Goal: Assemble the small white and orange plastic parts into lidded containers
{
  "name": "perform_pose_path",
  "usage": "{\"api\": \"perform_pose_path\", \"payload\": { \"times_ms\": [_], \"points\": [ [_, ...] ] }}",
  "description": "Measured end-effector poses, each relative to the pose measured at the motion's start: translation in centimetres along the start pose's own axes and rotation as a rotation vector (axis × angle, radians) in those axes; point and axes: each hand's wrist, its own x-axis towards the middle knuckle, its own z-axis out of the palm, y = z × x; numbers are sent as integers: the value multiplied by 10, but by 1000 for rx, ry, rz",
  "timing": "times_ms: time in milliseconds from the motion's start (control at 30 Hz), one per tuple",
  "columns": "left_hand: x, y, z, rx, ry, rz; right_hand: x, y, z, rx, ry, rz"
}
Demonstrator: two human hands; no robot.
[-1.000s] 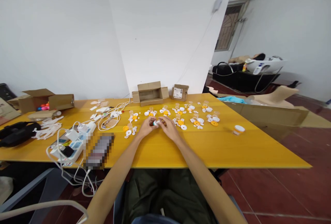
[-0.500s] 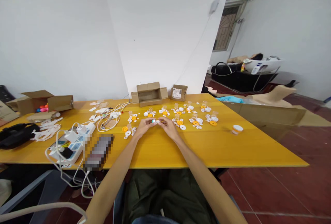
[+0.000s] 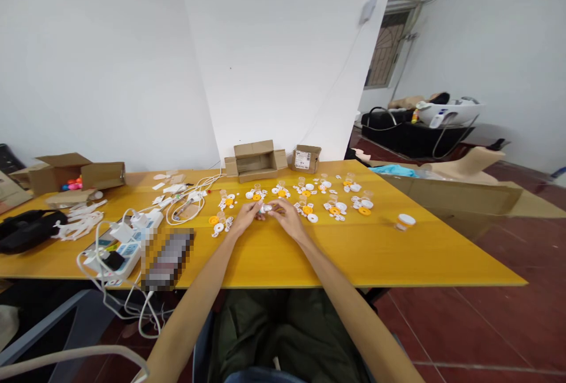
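Observation:
My left hand is closed around a small white piece with a bit of teal, too small to identify. From the other side, my right hand reaches the same piece with curled fingers, its fingertips at the piece's right end. Both hands are just above the table. Around them lie groups of white and orange plastic discs, small dotted white pieces and clear cups. An orange disc and a white ring lie left of my left hand. A white disc is right of my right hand.
A lidded tub stands on the yellow table at right. An open carton and a smaller box stand by the wall. To the left are a power strip, a pixelated phone, white cables and a box.
The white and teal piece has turned between my hands, so less teal shows. My left fingers have shifted up around it, while both forearms have stayed almost in place.

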Motion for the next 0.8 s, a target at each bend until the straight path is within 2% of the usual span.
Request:
{"api": "perform_pose_path", "payload": {
  "times_ms": [367, 800],
  "points": [
    [2, -3, 2, 35, 83, -6, -2, -8, 0, -56, -25, -86],
    [3, -9, -1, 69, 50, 26, -2, -2, 3, -26, 11, 24]
  ]
}}
